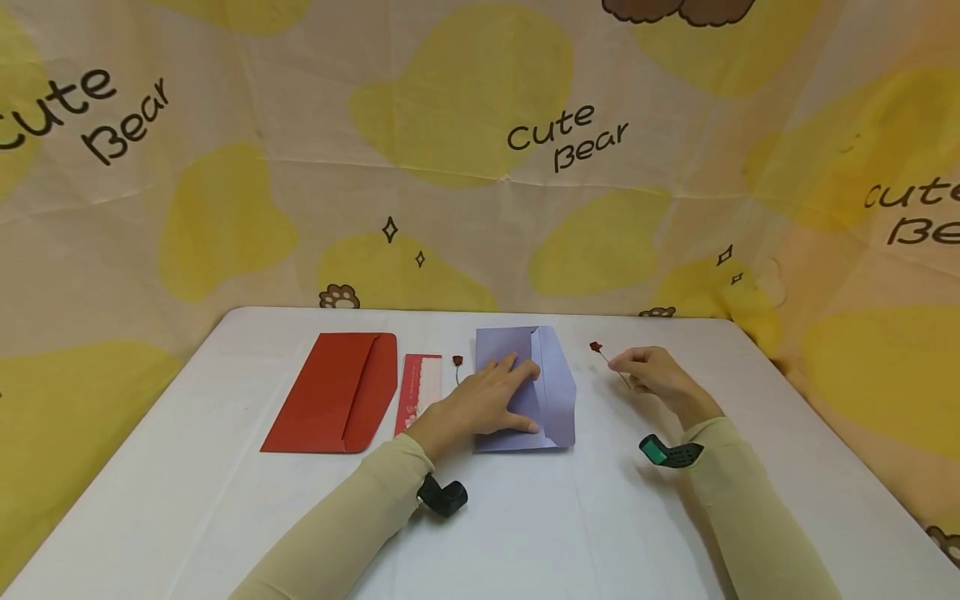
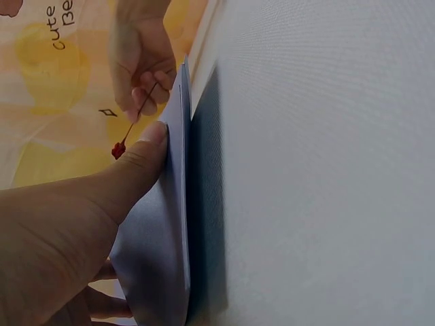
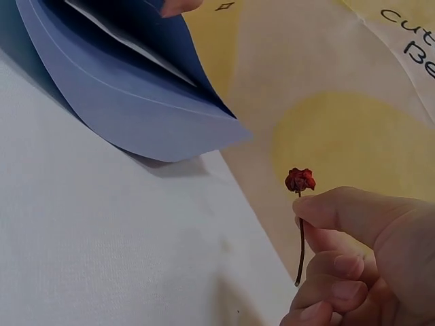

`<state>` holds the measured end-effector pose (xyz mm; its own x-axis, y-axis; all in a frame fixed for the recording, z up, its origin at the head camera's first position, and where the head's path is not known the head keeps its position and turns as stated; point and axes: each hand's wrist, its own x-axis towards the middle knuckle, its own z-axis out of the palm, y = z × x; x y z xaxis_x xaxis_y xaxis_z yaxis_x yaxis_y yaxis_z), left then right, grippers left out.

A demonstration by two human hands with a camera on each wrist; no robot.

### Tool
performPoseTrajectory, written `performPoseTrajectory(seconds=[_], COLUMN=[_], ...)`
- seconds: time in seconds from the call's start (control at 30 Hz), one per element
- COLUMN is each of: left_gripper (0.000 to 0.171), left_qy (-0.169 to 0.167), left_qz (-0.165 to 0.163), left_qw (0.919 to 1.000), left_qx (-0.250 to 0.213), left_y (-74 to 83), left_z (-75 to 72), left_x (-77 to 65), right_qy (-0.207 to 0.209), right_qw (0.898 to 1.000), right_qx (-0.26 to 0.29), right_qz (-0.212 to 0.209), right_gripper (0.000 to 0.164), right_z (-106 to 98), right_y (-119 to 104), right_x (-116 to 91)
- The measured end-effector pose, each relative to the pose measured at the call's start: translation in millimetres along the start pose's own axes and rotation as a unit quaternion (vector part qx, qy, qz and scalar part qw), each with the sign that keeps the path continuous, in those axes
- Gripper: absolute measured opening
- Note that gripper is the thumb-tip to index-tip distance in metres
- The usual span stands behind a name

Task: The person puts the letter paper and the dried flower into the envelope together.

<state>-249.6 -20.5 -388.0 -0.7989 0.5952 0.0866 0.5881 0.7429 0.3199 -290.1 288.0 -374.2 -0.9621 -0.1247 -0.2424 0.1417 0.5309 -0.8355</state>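
A lavender envelope (image 1: 558, 392) lies on the table, its flap unfolded to the right. My left hand (image 1: 483, 400) rests on its face with fingers and thumb spread. From the right wrist view, the envelope's mouth gapes, with a whitish strip inside. To the right, above the table, my right hand (image 1: 660, 379) pinches a small dried red rose (image 3: 300, 180) by its thin stem between thumb and fingers. The bloom points up and away from the hand. A second dried rose (image 1: 457, 362) lies left of the lavender envelope, its lower stem hidden by my left hand.
A red envelope (image 1: 322, 396) with its flap unfolded lies at the left. Between the envelopes is a red and white printed card (image 1: 420, 383), partly covered by my left hand. Behind the white table (image 1: 525, 533) hangs a yellow patterned cloth (image 1: 450, 100). Both wrists carry black camera mounts.
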Motion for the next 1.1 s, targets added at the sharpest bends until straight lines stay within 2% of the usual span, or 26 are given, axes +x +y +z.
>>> performPoseTrajectory(seconds=[0.63,0.87,1.1], left_gripper=[0.072,0.073,0.074], left_qy=[0.002,0.001,-0.004], left_qz=[0.001,-0.004,-0.006], left_qw=[1.0,1.0,1.0], left_qx=[-0.003,-0.007,-0.005], left_y=[-0.6,-0.4,-0.2], left_z=[0.7,0.2,-0.1], left_x=[0.3,-0.6,-0.1], right_qy=[-0.017,-0.025,-0.038], right_qw=[0.994,0.992,0.991], right_qx=[0.111,0.12,0.127], right_qz=[-0.007,-0.019,-0.025], right_gripper=[0.025,0.029,0.026], right_z=[16,27,33], right_y=[-13,-15,-17], right_x=[-2,1,0])
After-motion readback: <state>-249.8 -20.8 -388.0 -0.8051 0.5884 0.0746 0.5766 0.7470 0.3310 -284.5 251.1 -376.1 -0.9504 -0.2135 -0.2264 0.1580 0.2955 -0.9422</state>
